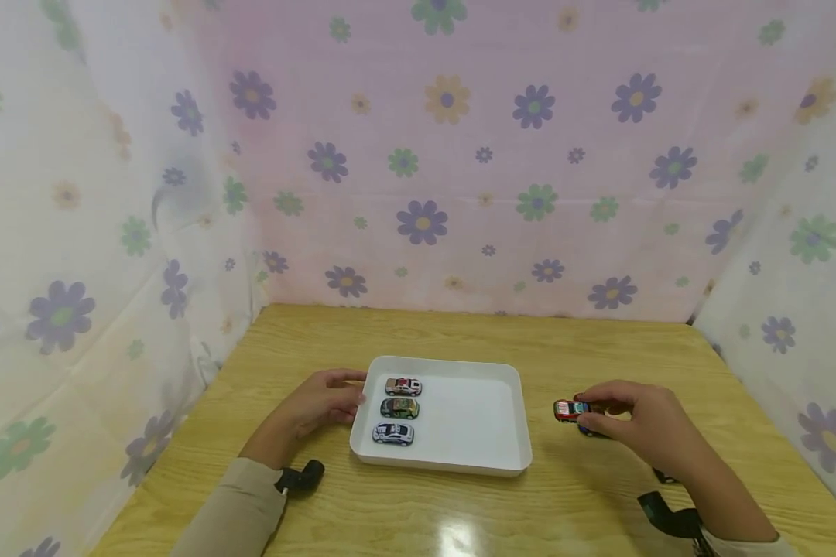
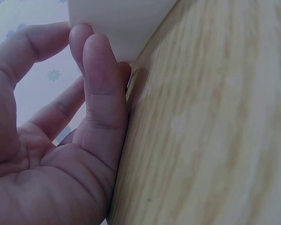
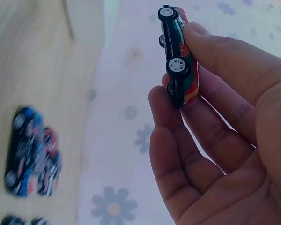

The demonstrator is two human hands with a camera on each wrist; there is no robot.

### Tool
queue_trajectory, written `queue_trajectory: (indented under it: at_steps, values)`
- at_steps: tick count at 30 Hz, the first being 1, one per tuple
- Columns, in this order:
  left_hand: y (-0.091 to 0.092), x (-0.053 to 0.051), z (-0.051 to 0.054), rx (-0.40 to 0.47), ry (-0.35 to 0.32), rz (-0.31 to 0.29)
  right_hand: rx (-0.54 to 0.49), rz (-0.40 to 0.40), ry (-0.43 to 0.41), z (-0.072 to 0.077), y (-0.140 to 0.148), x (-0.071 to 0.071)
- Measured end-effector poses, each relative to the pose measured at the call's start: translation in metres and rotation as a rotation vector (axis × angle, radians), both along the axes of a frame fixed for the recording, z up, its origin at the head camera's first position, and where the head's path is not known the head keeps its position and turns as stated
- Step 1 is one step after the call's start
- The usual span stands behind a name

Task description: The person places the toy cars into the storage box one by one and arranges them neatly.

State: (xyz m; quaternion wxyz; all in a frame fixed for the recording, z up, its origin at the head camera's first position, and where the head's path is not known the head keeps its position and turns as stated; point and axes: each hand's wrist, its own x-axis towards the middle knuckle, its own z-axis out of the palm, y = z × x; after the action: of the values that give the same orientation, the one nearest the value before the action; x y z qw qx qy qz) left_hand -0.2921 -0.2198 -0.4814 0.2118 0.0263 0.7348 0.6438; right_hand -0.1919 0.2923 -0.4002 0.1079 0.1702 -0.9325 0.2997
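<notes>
My right hand (image 1: pixel 651 429) pinches a small red and green toy car (image 3: pixel 179 56) between thumb and fingers, above the table to the right of the white tray (image 1: pixel 470 418). My left hand (image 1: pixel 323 402) rests at the tray's left side, with fingertips touching its outer wall in the left wrist view. Inside the tray, along its left end, three toy cars stand in a column: a white and red one (image 1: pixel 403 387), a dark green patterned one (image 1: pixel 399 408) and a white and black one (image 1: pixel 393 434).
Blurred in the right wrist view, a black and blue toy car (image 3: pixel 23 152) stands on the table beside a red and black one (image 3: pixel 49 164). Another dark car (image 1: pixel 664 476) is partly hidden under my right wrist. Flowered cloth (image 1: pixel 481 178) encloses the wooden table (image 1: pixel 404 510).
</notes>
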Motion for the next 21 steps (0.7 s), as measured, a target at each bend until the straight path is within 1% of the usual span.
queue_trajectory:
  at_steps: [2, 4, 7, 9, 11, 15, 21]
  values:
    - [0.001, -0.001, 0.000, -0.010, 0.006, -0.002, -0.014, 0.019, 0.012, 0.001, -0.008, -0.002]
    - [0.002, -0.002, 0.000, -0.010, -0.004, 0.006, -0.026, 0.041, 0.031, 0.003, -0.015, -0.005]
    - [0.004, -0.003, 0.002, -0.007, 0.000, -0.003, -0.031, 0.058, 0.058, 0.007, -0.025, -0.008]
    - [0.005, -0.004, 0.004, 0.002, -0.005, 0.002, -0.029, 0.063, 0.078, 0.009, -0.030, -0.009]
    - [0.005, -0.005, 0.004, -0.004, 0.004, -0.001, -0.030, 0.068, 0.096, 0.012, -0.035, -0.011]
    - [0.003, -0.005, 0.002, -0.013, -0.006, -0.004, -0.049, 0.083, 0.131, 0.016, -0.046, -0.014]
    - [0.001, -0.004, -0.002, -0.010, -0.012, -0.023, -0.126, 0.107, 0.173, 0.020, -0.061, -0.017]
